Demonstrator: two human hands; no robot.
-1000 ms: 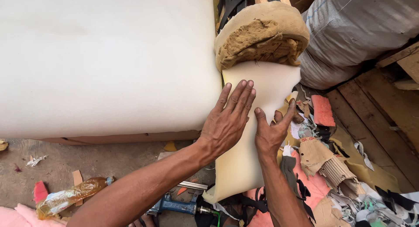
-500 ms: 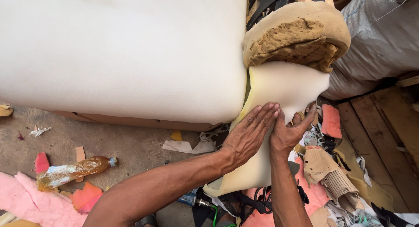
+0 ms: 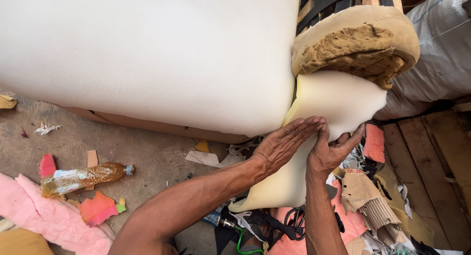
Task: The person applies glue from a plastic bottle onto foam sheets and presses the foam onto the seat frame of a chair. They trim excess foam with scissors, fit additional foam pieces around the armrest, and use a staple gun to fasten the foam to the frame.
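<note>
Both hands are flat on the pale cream sheet of soft foam (image 3: 338,100), which hangs down the front of the sofa arm. The sheet's long axis runs from up under the ragged brown lump of old crumbly foam (image 3: 360,44), beyond the fingertips, down and back towards the person's elbows, ending in a loose curled corner below the wrists.

The left hand (image 3: 282,144) lies open, palm down, fingers straight and together, pointing up and away along the sheet; it grips nothing, only presses. The right hand (image 3: 331,152) sits just beside it, the two touching at the fingertips, its fingers spread and curled over the sheet's outer edge (whether the thumb pinches that edge from behind, I cannot tell). The left hand is the nearer one to the seam where the sheet meets the big white padded cushion face (image 3: 147,54), which stretches away to the left of the left hand.

Below and left of the left forearm, well apart, a clear plastic bottle of amber liquid (image 3: 86,176) lies on its side among pink and orange offcuts.
</note>
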